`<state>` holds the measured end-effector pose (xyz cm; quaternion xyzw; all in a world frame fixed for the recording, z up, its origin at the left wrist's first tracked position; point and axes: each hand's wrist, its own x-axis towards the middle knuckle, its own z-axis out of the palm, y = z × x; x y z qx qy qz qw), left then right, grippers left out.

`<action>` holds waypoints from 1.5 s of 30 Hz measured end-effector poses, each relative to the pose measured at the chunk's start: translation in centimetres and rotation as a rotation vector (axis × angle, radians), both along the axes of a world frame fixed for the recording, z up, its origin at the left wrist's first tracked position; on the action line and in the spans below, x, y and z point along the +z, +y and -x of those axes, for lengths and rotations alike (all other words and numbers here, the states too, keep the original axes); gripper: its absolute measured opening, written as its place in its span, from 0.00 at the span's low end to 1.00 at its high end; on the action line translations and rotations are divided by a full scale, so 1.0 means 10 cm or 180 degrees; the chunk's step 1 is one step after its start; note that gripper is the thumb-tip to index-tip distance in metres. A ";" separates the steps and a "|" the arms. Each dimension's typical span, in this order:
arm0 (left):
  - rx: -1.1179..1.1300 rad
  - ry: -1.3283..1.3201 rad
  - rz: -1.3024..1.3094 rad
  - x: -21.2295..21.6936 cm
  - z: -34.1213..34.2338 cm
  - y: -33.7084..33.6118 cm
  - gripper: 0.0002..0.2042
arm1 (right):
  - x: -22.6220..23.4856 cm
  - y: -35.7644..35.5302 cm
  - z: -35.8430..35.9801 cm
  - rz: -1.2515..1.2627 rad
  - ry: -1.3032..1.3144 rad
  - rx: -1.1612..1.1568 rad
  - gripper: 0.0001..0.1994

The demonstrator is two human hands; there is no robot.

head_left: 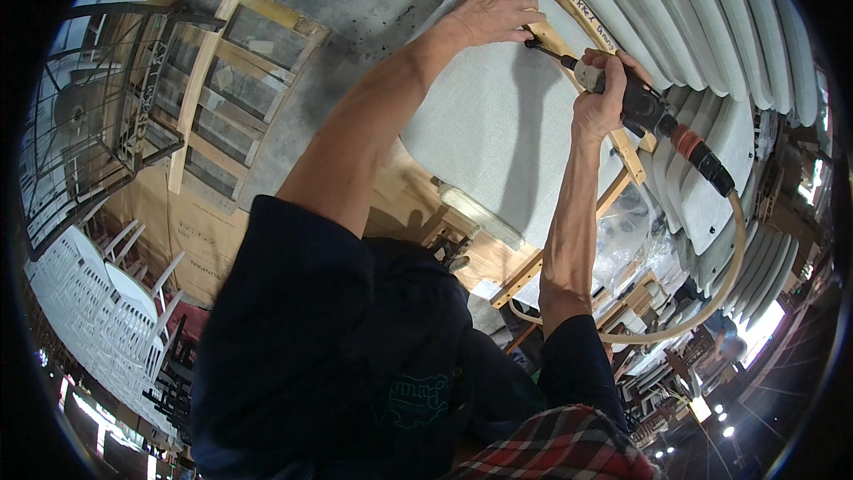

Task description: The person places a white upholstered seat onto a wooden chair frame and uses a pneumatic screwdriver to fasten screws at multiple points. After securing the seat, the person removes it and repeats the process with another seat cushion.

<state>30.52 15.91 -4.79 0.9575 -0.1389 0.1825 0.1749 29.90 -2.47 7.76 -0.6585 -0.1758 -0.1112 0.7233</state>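
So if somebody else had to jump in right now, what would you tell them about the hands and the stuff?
Left hand: flat on the wooden frame, holding it down by the tool's tip.
Right hand: gripping the black power tool, tip pressed at the frame edge; its tan hose loops down to the right.
The grey fabric panel sits inside the frame. Grey padded panels are stacked to the right.
Done: cannot tell how many spots are fastened.
Left: the spot under the tip looks in progress; probably the rest of the frame edge.
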 end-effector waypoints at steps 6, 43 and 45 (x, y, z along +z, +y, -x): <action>0.0043 -0.0052 0.0040 0.01 0.02 -0.02 0.23 | -0.05 0.05 -0.11 0.0623 -0.0613 0.0320 0.06; -0.0002 0.0066 0.0252 0.03 0.02 0.01 0.21 | -0.11 0.38 -0.36 0.1079 -0.0490 0.0405 0.03; 0.0034 0.0102 0.0240 0.02 0.03 0.01 0.21 | -0.13 0.39 -0.36 0.1031 -0.0471 0.0434 0.03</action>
